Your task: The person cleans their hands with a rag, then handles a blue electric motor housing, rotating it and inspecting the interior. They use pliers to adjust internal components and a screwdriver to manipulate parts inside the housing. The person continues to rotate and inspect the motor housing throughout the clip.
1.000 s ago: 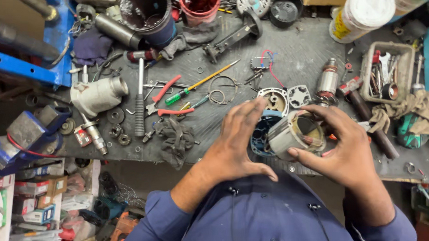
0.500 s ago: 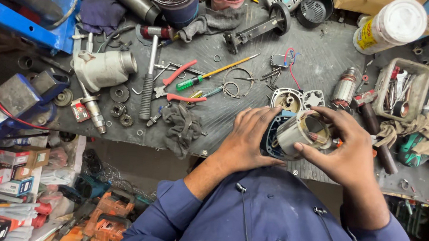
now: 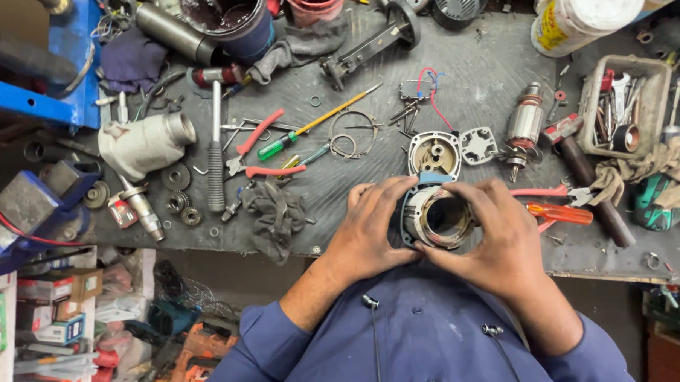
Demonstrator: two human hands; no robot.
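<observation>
We hold a round motor housing over the near bench edge, open bore facing up at us, blue plastic shell, shiny metal core inside, left hand cupped round its side, right hand wrapped opposite, grey ribbed armature lying beyond on the dark, scuffed bench.

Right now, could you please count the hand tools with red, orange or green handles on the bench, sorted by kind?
Pliers with red handles: 2, one pair left of the hands, one right
Screwdrivers: 2, a green-handled one and an orange-handled one
Total: 4
Both hands, left hand and right hand, hold the motor housing, not a tool.
</observation>
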